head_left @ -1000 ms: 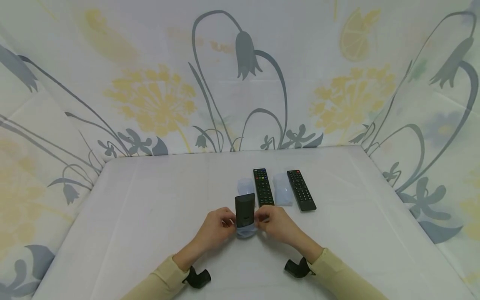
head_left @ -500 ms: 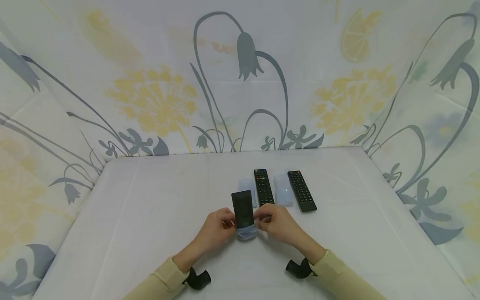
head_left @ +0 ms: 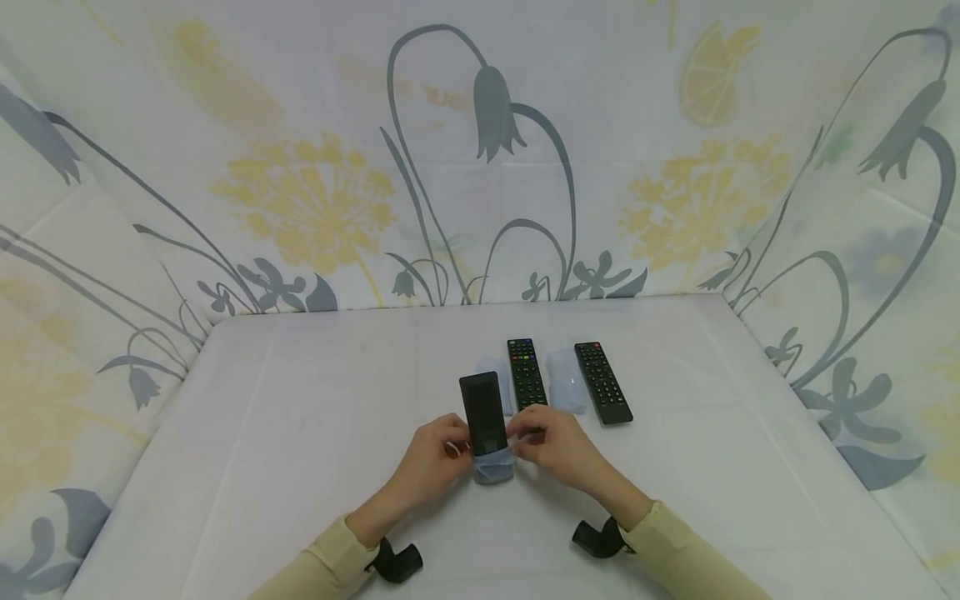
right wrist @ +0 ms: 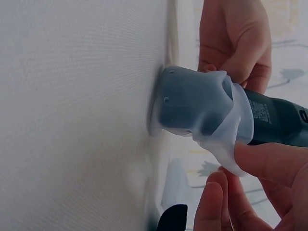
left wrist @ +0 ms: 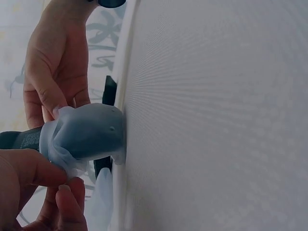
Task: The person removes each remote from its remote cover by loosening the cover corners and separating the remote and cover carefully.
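A black remote stands tilted on the white table, its near end inside a translucent bluish silicone cover that presses on the table. My left hand pinches the cover's rim from the left. From the right, my right hand pinches the rim as well. The left wrist view shows the covered end against the table, left fingertips on its rim and the right hand behind. The right wrist view shows the cover bunched on the remote and right fingers holding the rim.
Two more black remotes lie flat beyond my hands. A loose translucent cover lies between them, and another sits partly hidden behind the held remote. Flowered cloth walls enclose the table on three sides.
The held remote's far end has shifted a little left and away, so more of its length shows. Both hands stay almost in place on the cover.
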